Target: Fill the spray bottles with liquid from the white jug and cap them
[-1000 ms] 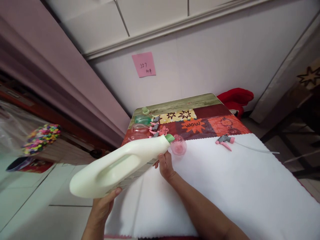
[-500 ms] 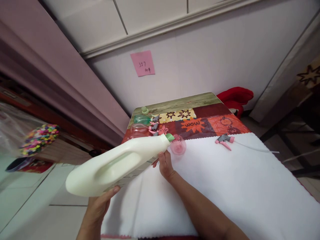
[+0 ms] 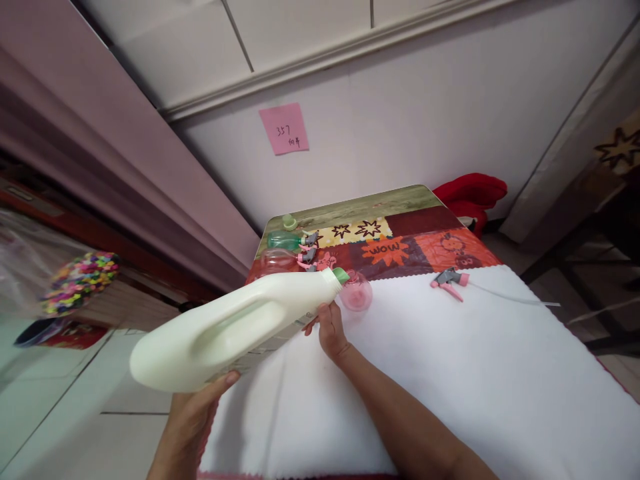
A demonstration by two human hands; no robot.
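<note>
Table (image 3: 400,199), partly covered by a white scalloped cloth (image 3: 500,373); the pink spray-bottle body (image 3: 357,293), taken as landmark, is stood apparently upright at the cloth's far edge.

Cream plastic jug (image 3: 236,333) held tilted to the left of the pink spray-bottle body, base outward, its green pouring spout (image 3: 341,275) brought to that bottle's mouth. Contact and flow cannot be made out.

Jug supported by both hands. Left hand (image 3: 203,407), farther left of the landmark, is wrapped under the lower jug: thumb pressed along the side, other fingers hidden, spread not tellable. Right hand (image 3: 331,328), just left of the landmark, is closed about the jug near its neck; fingers curled, tips partly concealed.

Beyond and left of the landmark, a green spray bottle (image 3: 283,240) and a clear pinkish one (image 3: 277,259) are laid down, trigger heads fitted. Another grey-and-pink head, partly screened by the jug, is seen nearest.

Right of the landmark, a loose trigger head (image 3: 453,280) with dip tube is laid on the cloth.

Judged stage: jug uncapped, landmark bottle opened, pouring position reached; trigger head not refitted. Fill level unreadable.
</note>
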